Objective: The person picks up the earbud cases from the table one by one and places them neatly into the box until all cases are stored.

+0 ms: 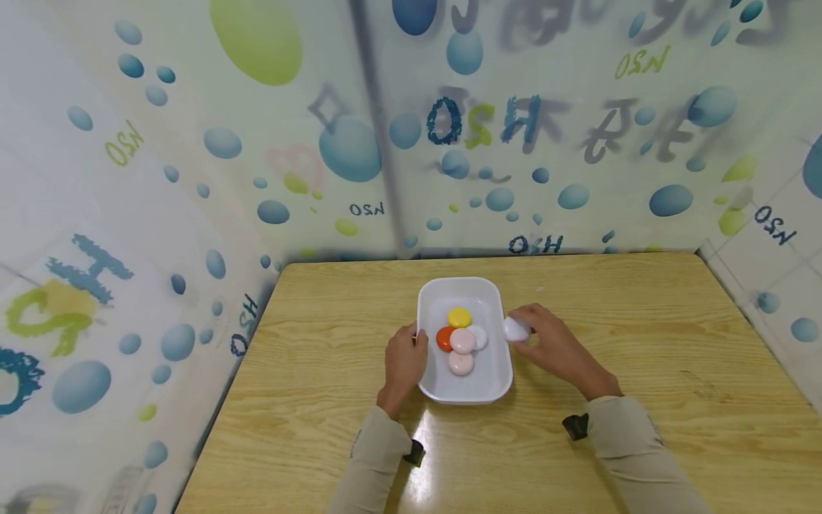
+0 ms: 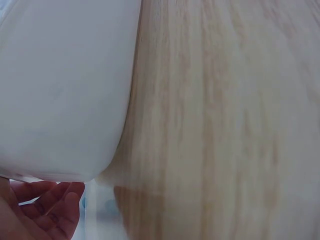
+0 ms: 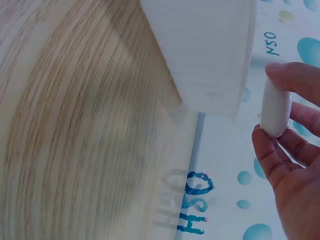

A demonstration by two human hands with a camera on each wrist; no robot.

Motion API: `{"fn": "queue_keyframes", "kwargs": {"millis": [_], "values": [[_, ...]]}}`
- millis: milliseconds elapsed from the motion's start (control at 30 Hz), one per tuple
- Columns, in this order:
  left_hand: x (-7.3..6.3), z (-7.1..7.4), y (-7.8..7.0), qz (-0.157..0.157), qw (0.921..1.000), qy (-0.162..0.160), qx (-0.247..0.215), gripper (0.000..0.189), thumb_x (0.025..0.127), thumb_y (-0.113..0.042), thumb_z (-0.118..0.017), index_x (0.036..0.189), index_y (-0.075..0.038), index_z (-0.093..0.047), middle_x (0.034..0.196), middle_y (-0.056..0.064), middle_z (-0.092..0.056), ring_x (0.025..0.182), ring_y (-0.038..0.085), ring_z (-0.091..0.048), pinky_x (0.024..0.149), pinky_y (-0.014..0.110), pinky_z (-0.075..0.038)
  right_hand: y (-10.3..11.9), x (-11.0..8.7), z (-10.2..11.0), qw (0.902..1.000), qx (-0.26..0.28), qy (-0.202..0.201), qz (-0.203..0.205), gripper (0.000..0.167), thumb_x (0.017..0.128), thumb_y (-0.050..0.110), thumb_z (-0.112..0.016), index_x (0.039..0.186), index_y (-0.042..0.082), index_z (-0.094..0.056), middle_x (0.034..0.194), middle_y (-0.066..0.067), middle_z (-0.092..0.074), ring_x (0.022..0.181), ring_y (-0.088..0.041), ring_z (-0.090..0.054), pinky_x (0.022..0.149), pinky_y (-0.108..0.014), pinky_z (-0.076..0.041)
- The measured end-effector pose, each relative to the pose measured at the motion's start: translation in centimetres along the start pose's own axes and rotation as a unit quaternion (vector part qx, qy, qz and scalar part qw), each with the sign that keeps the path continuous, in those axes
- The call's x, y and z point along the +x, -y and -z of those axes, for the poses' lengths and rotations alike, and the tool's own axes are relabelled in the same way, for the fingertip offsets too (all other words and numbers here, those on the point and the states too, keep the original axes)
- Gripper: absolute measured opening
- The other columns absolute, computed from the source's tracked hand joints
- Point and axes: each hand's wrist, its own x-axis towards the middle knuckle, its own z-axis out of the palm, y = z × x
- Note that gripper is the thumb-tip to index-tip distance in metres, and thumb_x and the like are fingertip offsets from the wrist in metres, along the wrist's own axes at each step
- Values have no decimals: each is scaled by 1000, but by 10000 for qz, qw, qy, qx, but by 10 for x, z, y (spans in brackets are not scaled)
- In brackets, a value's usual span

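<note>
A white rectangular tray (image 1: 443, 389) stands on the wooden table with several glossy round discs inside. These are a yellow disc (image 1: 459, 318), an orange-red disc (image 1: 444, 338), a white disc (image 1: 479, 336), and two pale pink discs, one pink disc (image 1: 462, 340) overlapping its neighbours and another pink disc (image 1: 460, 363) just below it. My left hand (image 1: 405, 358) holds the tray's left side, thumb at the rim. Just outside the right rim, my right hand (image 1: 552, 344) pinches another white disc (image 3: 276, 107) between thumb and fingertips, held edge-on in the right wrist view.
The wooden table (image 1: 308, 428) reaches back to a wall (image 1: 289, 143) patterned with bubbles and lettering. Another patterned wall (image 1: 148, 235) runs along the table's left side. Dark bands (image 1: 576, 426) sit at both sleeve cuffs.
</note>
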Motion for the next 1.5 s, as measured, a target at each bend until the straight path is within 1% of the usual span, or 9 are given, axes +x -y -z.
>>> {"fn": "queue_keyframes", "kwargs": {"millis": [233, 400, 667, 767, 867, 1067, 1233, 1367, 1500], "values": [[-1, 0, -3, -27, 10000, -7, -16, 29, 98, -16, -55, 119, -3, -70, 90, 13, -66, 75, 22, -60, 65, 35, -51, 15, 2, -6, 9997, 3, 230, 105, 53, 85, 10, -77, 133, -1, -57, 128, -16, -56, 107, -29, -60, 90, -47, -54], [0, 0, -3, -69, 10000, -39, -15, 29, 98, -15, -55, 119, -3, -70, 90, 13, -67, 75, 23, -61, 65, 36, -51, 25, 3, -11, 9988, -54, 469, 87, 55, 84, 14, -79, 134, 2, -58, 130, -15, -56, 112, -30, -58, 93, -47, -53], [0, 0, -3, -101, 9999, -57, 12, 28, 97, -16, -54, 115, -2, -71, 88, 13, -66, 74, 23, -60, 65, 36, -50, 37, 4, -23, 9951, -62, 930, 332, 50, 85, 17, -78, 130, 5, -61, 127, -9, -58, 113, -25, -56, 96, -45, -52], [0, 0, -3, -71, 10000, -52, 8, 28, 97, -16, -54, 114, -3, -72, 88, 13, -66, 75, 24, -61, 65, 36, -50, 40, 4, -26, 9938, -52, 1036, 398, 48, 85, 17, -78, 128, 6, -62, 126, -8, -58, 114, -25, -56, 96, -45, -51], [0, 0, -3, -50, 10000, -42, 0, 28, 97, -17, -54, 114, -3, -72, 89, 13, -66, 76, 23, -61, 65, 36, -50, 42, 3, -30, 9928, -77, 1110, 432, 50, 84, 17, -78, 130, 7, -61, 127, -7, -58, 115, -24, -56, 98, -45, -50], [-1, 0, -2, -45, 10000, -56, 10, 27, 97, -16, -54, 113, -3, -72, 89, 12, -66, 76, 23, -61, 65, 36, -50, 41, 1, -37, 9922, -254, 1081, 572, 51, 84, 17, -79, 130, 6, -62, 125, -7, -60, 113, -24, -58, 99, -44, -50], [-1, 0, -2, -9, 10000, -28, 10, 28, 97, -17, -54, 114, -3, -72, 89, 12, -66, 76, 22, -60, 65, 36, -50, 40, 1, -39, 9925, -335, 1025, 568, 50, 82, 15, -81, 127, 6, -63, 125, -9, -60, 112, -24, -59, 97, -44, -51], [-1, 1, -2, 19, 10000, -20, 1, 29, 97, -17, -54, 117, -4, -71, 89, 12, -66, 76, 22, -60, 65, 36, -50, 39, 1, -39, 9926, -361, 1050, 500, 53, 82, 16, -80, 131, 6, -61, 132, -11, -57, 120, -28, -56, 101, -47, -47], [0, 1, -2, 0, 10000, -55, 17, 29, 97, -17, -54, 118, -4, -71, 89, 12, -66, 76, 22, -60, 66, 35, -50, 39, 0, -37, 9930, -350, 1033, 448, 61, 82, 19, -80, 137, 7, -57, 142, -14, -51, 131, -33, -48, 105, -51, -43]]}}
